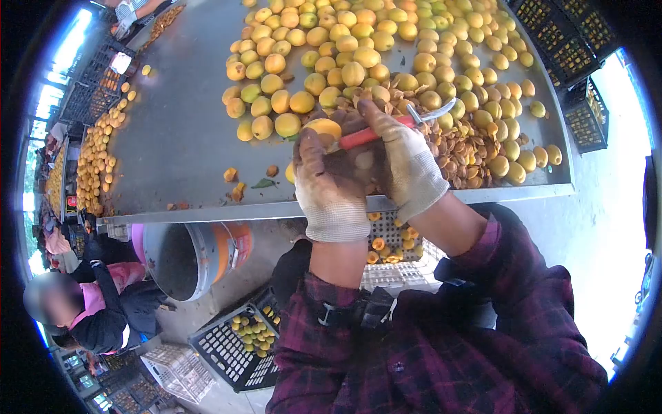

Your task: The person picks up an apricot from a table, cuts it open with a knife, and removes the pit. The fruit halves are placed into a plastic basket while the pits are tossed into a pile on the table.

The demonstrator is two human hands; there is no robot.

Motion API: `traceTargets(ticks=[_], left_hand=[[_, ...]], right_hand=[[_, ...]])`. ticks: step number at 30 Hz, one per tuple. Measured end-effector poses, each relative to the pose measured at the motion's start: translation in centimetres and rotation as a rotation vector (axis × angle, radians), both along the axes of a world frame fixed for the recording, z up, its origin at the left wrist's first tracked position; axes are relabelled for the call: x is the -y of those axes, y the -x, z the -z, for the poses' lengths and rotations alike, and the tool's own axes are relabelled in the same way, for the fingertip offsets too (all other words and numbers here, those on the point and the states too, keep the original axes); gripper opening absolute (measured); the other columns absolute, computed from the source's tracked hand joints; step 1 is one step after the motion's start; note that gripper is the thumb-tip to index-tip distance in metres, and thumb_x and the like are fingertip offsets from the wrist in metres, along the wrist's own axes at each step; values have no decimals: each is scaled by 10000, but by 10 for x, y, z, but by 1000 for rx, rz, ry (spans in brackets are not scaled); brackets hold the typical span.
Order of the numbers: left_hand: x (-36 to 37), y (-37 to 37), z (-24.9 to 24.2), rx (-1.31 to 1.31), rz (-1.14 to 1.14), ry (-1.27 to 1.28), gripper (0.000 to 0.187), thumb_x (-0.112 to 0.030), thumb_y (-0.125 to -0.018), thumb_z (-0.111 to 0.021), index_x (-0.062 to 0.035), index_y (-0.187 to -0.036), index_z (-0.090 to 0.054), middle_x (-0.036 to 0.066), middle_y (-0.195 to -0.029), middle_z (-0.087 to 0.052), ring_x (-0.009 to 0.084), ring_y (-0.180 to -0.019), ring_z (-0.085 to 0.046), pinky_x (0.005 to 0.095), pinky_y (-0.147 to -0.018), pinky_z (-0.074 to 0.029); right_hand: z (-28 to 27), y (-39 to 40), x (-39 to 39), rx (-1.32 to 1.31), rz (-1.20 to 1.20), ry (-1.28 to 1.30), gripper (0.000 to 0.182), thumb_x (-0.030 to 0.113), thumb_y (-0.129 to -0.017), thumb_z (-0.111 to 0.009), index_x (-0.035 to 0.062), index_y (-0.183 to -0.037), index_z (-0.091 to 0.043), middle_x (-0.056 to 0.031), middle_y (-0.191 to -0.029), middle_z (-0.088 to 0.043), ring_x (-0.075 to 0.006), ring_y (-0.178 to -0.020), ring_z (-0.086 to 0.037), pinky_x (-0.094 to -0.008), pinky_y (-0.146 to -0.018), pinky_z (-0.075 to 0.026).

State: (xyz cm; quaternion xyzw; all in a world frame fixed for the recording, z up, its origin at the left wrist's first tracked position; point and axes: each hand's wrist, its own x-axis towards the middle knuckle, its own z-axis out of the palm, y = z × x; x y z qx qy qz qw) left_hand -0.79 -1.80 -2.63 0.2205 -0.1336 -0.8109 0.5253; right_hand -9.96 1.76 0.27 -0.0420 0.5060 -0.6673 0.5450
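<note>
**Knife across an apricot at the table's near edge**

I see my left hand (329, 186) closed around one apricot (324, 128), just above the near rim of the metal table (179, 138). My right hand (407, 165) grips one red-handled knife (386, 131) tightly; its long axis runs left to right, rising slightly, blade tip pointing right. Beyond the table's rim lie too many apricots to count and one heap of pits (462, 155). Below it stand one bucket (196, 255) and one black crate (238, 345).

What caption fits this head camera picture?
Gloved left hand holds an apricot; right hand holds a knife over a fruit-covered table.
</note>
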Motion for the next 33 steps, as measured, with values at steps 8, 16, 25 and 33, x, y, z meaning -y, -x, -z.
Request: traceTargets(ticks=[8, 16, 25, 33], left_hand=[[13, -13, 2, 89, 97, -42, 418, -314, -1035, -423, -8, -1313, -488, 187, -1297, -556, 326, -1166, -575, 494, -1004, -469], [9, -23, -20, 297, 81, 147, 308, -25, -920, -517, 53, -1214, -567, 178, -1164, -626, 262, -1020, -655, 372, -863, -577], [9, -29, -21, 399, 56, 120, 360, 67, -853, -536, 47, -1212, -543, 170, -1141, -625, 265, -1012, -661, 391, -768, -603], [5, -27, -23, 312, 13, 88, 321, 3, -918, -581, 27, -1233, -525, 165, -1175, -599, 280, -965, -680, 407, -762, -631]], right_hand=[[-16, -1, 2, -318, 48, 170, 198, 213, -858, -749, 18, -872, -723, -46, -691, -683, -104, -521, -614, -234, -432, -456], [-14, 28, 5, -423, -119, 327, 196, 166, -840, -754, 3, -947, -740, -61, -773, -710, -98, -561, -637, -230, -460, -477], [-24, 30, 5, -540, -88, 308, 182, 176, -841, -755, 10, -915, -738, -50, -742, -703, -85, -574, -621, -228, -486, -470], [-18, 17, 1, -370, -25, 257, 185, 218, -839, -760, 39, -867, -725, -3, -690, -675, -61, -487, -560, -208, -435, -422]])
